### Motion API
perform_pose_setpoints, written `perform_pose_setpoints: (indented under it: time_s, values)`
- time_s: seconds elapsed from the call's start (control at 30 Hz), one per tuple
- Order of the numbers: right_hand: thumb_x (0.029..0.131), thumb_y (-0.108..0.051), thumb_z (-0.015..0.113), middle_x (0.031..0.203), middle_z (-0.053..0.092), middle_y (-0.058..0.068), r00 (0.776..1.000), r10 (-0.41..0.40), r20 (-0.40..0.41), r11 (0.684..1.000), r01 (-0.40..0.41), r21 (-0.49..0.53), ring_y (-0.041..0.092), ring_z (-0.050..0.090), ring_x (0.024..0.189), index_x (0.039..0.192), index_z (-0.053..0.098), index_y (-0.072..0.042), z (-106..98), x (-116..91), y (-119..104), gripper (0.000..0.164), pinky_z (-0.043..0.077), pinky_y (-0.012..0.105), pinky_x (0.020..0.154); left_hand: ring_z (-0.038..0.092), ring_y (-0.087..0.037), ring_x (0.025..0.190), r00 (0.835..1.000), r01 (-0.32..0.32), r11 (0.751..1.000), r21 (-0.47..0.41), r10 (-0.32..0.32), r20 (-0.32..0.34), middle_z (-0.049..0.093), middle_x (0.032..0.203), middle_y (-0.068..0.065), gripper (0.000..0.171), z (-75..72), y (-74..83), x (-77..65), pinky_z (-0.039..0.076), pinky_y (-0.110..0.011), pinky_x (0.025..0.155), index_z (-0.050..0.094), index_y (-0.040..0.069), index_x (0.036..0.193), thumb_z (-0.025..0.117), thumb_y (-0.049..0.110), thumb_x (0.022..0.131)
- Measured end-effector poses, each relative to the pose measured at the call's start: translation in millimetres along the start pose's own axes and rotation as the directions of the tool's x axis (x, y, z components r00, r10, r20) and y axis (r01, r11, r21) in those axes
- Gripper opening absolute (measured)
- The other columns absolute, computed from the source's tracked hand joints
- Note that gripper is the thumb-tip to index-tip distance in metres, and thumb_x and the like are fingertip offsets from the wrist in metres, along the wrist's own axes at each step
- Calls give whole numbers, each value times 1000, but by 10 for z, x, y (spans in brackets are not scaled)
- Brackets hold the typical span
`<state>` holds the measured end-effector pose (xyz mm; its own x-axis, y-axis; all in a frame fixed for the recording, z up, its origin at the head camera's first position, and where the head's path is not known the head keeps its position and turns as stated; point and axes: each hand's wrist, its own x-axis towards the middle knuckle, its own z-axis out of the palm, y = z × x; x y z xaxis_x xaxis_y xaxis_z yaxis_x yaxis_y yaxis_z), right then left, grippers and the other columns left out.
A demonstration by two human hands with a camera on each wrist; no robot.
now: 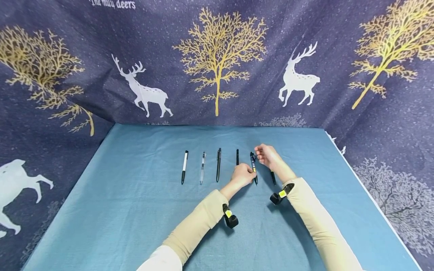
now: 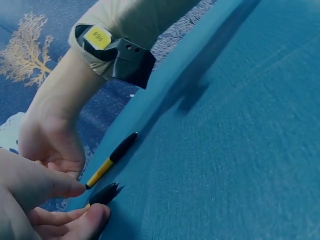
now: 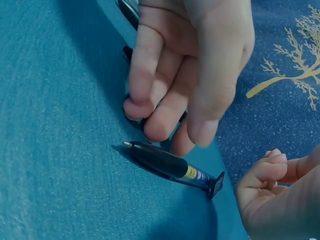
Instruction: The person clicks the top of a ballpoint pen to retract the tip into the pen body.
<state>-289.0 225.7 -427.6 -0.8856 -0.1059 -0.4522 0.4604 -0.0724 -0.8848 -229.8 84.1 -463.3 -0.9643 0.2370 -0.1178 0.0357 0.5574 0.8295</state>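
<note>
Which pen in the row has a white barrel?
The leftmost pen in the head view; its neighbour is clear, the others dark or dark with yellow.

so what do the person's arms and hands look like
The left hand and right hand are ungloved. Beige sleeves cover the forearms; white fabric shows past the left one. Each wrist wears a black strap with a boxy black camera and a yellow label.

Six pens (image 1: 218,165) lie on the worktop (image 1: 145,218)
Three left of the left hand (image 1: 242,174), one behind, two right.
</note>
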Motion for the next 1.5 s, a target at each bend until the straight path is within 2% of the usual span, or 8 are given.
perform_pose_setpoints:
  time_s: [0.13, 0.23, 0.33, 0.77, 0.93, 1.17, 1.33, 1.5]
  values:
    - [102, -13, 26, 66, 48, -5, 1000, 2, 9, 1000, -2, -10, 5, 39, 52, 102, 50, -4, -1, 5, 6, 26, 31, 17, 47, 51, -8, 50, 999, -20, 994, 112, 25, -45, 66, 63, 0, 21, 32, 44, 0, 40, -19, 46, 72, 9, 71, 67, 19, 89]
    - [102, -13, 26, 66, 48, -5, 1000, 17, 6, 1000, -17, -7, 5, 39, 51, 101, 50, -4, 7, -1, 2, 26, 31, 17, 46, 37, -8, 43, 999, -11, 987, 161, 20, -50, 47, 49, 5, 38, 52, 78, -10, 29, -20, 39, 54, 14, 54, 65, 20, 90]
    - [102, -12, 26, 66, 48, -5, 1000, 26, 2, 1000, -26, -3, 5, 38, 51, 99, 51, -5, 11, 7, 3, 26, 30, 17, 46, 32, -10, 40, 999, 6, 981, 195, 4, -51, 32, 47, 6, 46, 59, 114, -18, 25, -22, 37, 37, 18, 53, 63, 20, 90]
    - [101, -14, 28, 67, 49, -6, 999, -2, -41, 994, -2, -109, 3, 42, 53, 104, 54, -3, -9, 53, 86, 28, 36, 15, 48, 45, -14, 47, 997, 62, 967, 246, -51, -51, 44, 58, 1, 32, 78, 130, 48, 35, -25, 40, 48, 14, 66, 69, 23, 87]
    - [104, -17, 28, 74, 52, -7, 993, -7, -114, 976, -18, -218, 3, 46, 58, 118, 50, 0, 25, 64, 85, 31, 41, 16, 53, 51, -14, 45, 995, 98, 979, 179, -91, -43, 53, 55, -1, 27, 62, 132, 98, 39, -24, 41, 56, 11, 67, 73, 23, 85]
    - [102, -14, 30, 90, 50, 0, 993, -47, -112, 945, 8, -328, 8, 50, 71, 133, 44, 5, 41, 51, 102, 38, 47, 19, 64, 57, -9, 39, 985, 173, 984, 37, -173, -2, 57, 47, -2, 32, 36, 84, 152, 50, -21, 43, 57, 10, 60, 74, 23, 85]
    - [105, -18, 27, 95, 44, 3, 989, -77, -128, 942, 30, -334, 10, 47, 76, 142, 33, 6, 39, 63, 99, 45, 45, 20, 65, 54, -7, 40, 968, 248, 960, -132, -241, 71, 56, 51, -1, 30, 7, 84, 164, 54, -21, 47, 55, 9, 62, 69, 17, 87]
    - [104, -19, 30, 90, 47, 1, 987, -73, -143, 959, 30, -281, 7, 49, 70, 144, 33, 4, 24, 74, 88, 46, 45, 17, 62, 54, -6, 42, 964, 264, 922, -284, -239, 117, 57, 54, -1, 27, -19, 137, 132, 57, -20, 51, 57, 7, 62, 67, 11, 86]
